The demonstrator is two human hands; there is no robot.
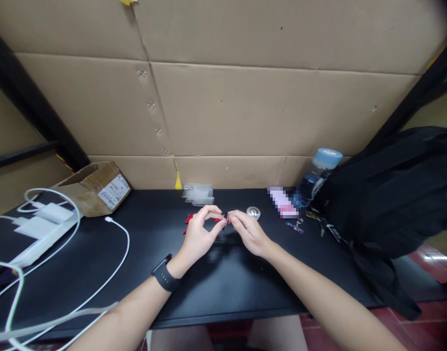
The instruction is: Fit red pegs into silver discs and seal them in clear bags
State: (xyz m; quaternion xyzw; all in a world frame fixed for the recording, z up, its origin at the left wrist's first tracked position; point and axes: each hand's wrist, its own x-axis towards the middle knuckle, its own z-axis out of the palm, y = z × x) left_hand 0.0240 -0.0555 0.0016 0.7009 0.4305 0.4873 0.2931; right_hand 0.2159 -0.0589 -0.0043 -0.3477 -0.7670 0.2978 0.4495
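Above the middle of the black table [216,287], my left hand [202,230] and my right hand [250,233] meet at the fingertips. Both pinch a small, thin dark item [226,218], too small to make out. Several small red pieces [188,219] lie just behind and left of my left hand, partly hidden by it. A small round silvery item [253,212] sits right behind my right hand. Farther back lies a stack of clear plastic pieces [198,194].
An open cardboard box [93,190], a white power strip [29,248] and looping white cables are at the left. At the right stand a blue-capped bottle [320,170] and a black backpack [387,190], beside keys and a keychain [294,227]. A cardboard wall [245,112] rises behind.
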